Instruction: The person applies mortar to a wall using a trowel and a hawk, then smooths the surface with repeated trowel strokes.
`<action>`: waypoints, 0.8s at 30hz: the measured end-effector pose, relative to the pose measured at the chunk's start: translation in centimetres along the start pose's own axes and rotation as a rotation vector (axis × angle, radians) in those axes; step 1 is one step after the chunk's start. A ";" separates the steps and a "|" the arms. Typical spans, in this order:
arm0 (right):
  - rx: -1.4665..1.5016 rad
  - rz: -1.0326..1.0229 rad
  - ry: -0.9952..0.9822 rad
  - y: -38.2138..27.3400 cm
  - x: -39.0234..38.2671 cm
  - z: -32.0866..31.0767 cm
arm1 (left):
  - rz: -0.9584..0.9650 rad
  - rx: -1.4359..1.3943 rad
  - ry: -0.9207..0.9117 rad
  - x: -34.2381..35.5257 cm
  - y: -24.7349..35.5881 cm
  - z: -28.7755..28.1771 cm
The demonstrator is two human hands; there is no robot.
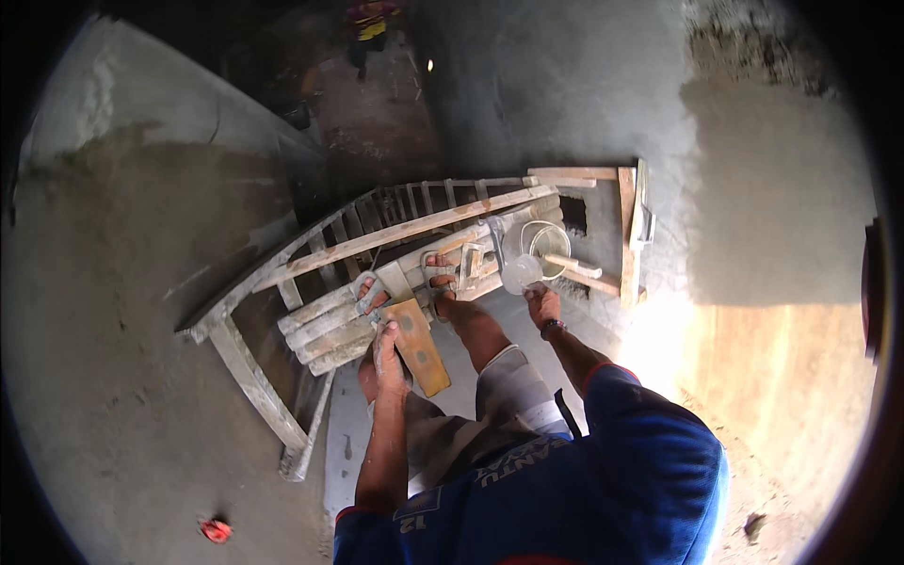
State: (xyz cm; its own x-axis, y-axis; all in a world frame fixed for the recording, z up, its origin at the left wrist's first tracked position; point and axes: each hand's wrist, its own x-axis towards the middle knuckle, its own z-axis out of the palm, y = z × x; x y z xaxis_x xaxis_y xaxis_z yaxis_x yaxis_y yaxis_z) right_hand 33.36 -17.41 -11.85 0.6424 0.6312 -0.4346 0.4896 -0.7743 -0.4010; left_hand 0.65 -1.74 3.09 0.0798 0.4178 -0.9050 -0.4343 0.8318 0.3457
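Note:
My left hand (pixel 388 360) is closed around a plastering float with a long, flat, orange-brown wooden board (pixel 420 350), tilted in front of my knees. In my right hand (pixel 542 305) is a round, whitish, translucent plastic dipper (pixel 521 275); its contents are hard to make out. The dipper is beside the near rim of a pale bucket (pixel 563 247) on the scaffold platform. A wooden stick (pixel 573 266) lies across the bucket's near side. Left of the bucket, a small wooden tool with a handle (pixel 470 266) rests near my foot.
My sandalled feet stand on the scaffold's round poles (pixel 325 330). A wooden rail (pixel 405 233) runs along the far side, with upright posts (pixel 626 226) at the right. Patchy plastered walls (pixel 772 198) flank the scaffold. Far below is another person (pixel 370 28). A red object (pixel 216 530) lies lower left.

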 end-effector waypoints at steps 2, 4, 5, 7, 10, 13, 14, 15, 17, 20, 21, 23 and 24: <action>-0.042 0.108 0.018 3.0 0.9 -0.4 | 0.017 0.026 -0.102 2.3 -1.3 0.0; 0.030 0.167 0.097 7.5 2.5 -0.1 | 0.061 0.002 -0.234 4.4 -2.1 1.2; 0.077 0.197 0.132 9.0 3.8 0.5 | 0.052 0.029 -0.250 5.8 -2.6 1.2; -0.018 0.315 0.145 10.3 6.8 1.6 | 0.002 0.071 -0.217 8.4 -3.5 0.4; -0.132 0.319 0.169 14.5 11.2 3.2 | -0.046 0.150 -0.229 11.0 -4.1 0.8; -0.069 0.286 0.148 17.1 14.4 5.2 | -0.025 0.225 -0.223 12.4 -3.3 0.6; -0.073 0.299 0.150 17.9 15.2 5.9 | -0.004 0.255 -0.246 12.7 -2.7 1.4; -0.078 0.312 0.153 18.8 15.9 6.6 | 0.004 0.266 -0.241 12.8 -1.3 2.0; -0.021 0.325 0.122 20.7 16.8 7.4 | 0.076 0.421 -0.313 12.3 3.0 3.9; 0.086 0.360 0.044 21.8 17.7 8.3 | 0.342 0.803 -0.354 16.5 7.6 4.8; 0.132 0.395 0.001 22.0 17.6 8.3 | 0.403 1.009 -0.382 18.0 8.5 6.0; 0.161 0.310 0.024 21.2 17.3 8.3 | 0.421 1.168 -0.420 21.4 8.3 7.9; -0.016 0.167 0.185 20.3 17.3 8.3 | 0.418 1.388 -0.441 23.5 7.4 8.4</action>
State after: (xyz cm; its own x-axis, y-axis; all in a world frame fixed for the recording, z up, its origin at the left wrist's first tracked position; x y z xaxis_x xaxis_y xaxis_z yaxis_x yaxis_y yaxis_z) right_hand 49.56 -21.87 -34.20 0.8116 0.4763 -0.3384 0.3753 -0.8689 -0.3227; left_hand 6.82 17.34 -13.55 0.5320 0.5673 -0.6286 0.6519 0.1994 0.7317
